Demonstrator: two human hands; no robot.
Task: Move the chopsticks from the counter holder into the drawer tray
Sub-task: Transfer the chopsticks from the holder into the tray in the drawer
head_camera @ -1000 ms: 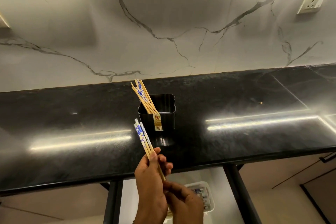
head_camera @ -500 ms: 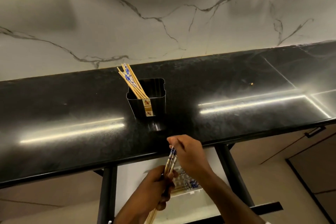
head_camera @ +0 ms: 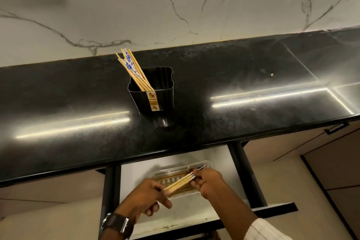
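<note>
A bundle of wooden chopsticks [head_camera: 180, 182] lies level between my two hands, just above the clear drawer tray [head_camera: 183, 169]. My left hand [head_camera: 145, 197] pinches the bare tips; my right hand [head_camera: 209, 182] grips the blue-patterned ends. The tray sits in the open white drawer [head_camera: 175, 212] below the counter edge and holds other chopsticks, mostly hidden by my hands. Up on the black counter [head_camera: 233, 76], the black square holder [head_camera: 153, 91] contains several more chopsticks [head_camera: 132, 68] leaning left.
The counter's front edge [head_camera: 136, 156] overhangs the back of the drawer. Black drawer rails [head_camera: 247, 173] run along both sides. A cabinet door with a black handle [head_camera: 334, 128] is at the right. A marble wall backs the counter.
Both hands came down from the counter's edge into the open drawer. The bundle turned from upright to level over the tray, and my right hand now grips its patterned end.
</note>
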